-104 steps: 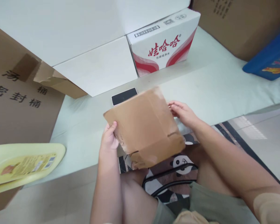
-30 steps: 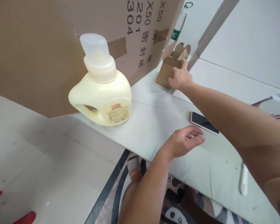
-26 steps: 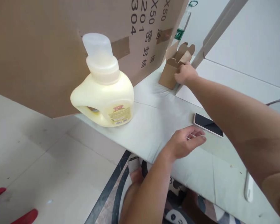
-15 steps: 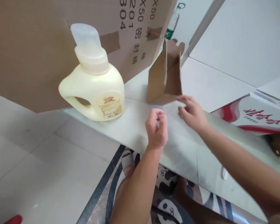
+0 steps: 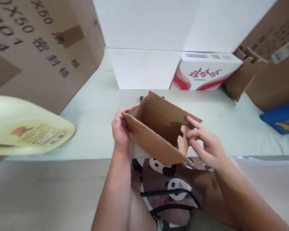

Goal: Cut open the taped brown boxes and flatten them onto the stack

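Note:
An open brown cardboard box [image 5: 149,139] is held tilted above the front edge of the pale surface, its open side facing up toward me. My left hand [image 5: 121,128] grips its left end, fingers behind the wall and partly hidden. At the right end, my right hand [image 5: 204,141] touches a small notched flap [image 5: 183,141] with thumb and fingers, while the index finger reaches along the far wall. The box's visible inside looks bare, though its bottom corner is shaded.
A pale yellow detergent bottle [image 5: 38,128] stands left, before a large printed carton [image 5: 62,64]. A white-and-red carton [image 5: 204,73] sits at the back, beside another notched cardboard box [image 5: 243,73]. A blue package [image 5: 281,118] lies far right. A dark small object [image 5: 141,98] shows behind the box.
The view has swung right. The box, earlier at the back of the surface with my right hand at its edge, is now close to me between both hands. My left hand has taken hold of it.

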`<control>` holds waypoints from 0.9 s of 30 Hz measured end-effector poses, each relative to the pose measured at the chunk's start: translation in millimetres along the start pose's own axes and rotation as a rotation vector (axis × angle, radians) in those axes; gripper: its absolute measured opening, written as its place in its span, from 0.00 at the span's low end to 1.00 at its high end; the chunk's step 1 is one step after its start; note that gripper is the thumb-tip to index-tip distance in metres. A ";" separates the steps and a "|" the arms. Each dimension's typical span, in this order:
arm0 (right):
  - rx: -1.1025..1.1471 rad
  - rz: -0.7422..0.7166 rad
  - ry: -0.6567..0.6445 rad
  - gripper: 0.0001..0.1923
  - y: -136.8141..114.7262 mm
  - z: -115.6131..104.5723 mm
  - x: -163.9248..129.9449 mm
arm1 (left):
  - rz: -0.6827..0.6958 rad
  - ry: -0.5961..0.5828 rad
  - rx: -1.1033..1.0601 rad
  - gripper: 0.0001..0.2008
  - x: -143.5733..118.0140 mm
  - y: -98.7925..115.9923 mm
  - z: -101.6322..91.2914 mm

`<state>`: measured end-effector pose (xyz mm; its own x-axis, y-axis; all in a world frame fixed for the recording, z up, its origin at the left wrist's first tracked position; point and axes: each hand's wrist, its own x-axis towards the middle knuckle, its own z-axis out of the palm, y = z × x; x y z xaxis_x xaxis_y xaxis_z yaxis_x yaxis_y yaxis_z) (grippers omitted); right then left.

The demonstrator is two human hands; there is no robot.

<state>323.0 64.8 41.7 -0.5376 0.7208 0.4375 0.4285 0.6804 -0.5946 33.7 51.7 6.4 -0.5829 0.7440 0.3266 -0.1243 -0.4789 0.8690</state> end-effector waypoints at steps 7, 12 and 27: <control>0.064 0.126 0.493 0.12 39.0 35.2 -3.4 | 0.092 -0.052 0.298 0.17 2.0 -28.6 27.3; 0.130 0.043 0.451 0.23 48.3 32.5 -7.5 | 0.205 -0.036 0.429 0.20 5.5 -40.2 34.4; 0.367 0.319 0.165 0.23 57.1 48.8 -17.5 | 0.151 0.034 0.470 0.07 21.1 -25.6 -4.3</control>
<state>321.4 84.6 -32.9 -0.2871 0.9164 0.2790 0.2534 0.3535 -0.9004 21.2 77.7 -10.5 -0.5934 0.6632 0.4562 0.3345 -0.3123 0.8891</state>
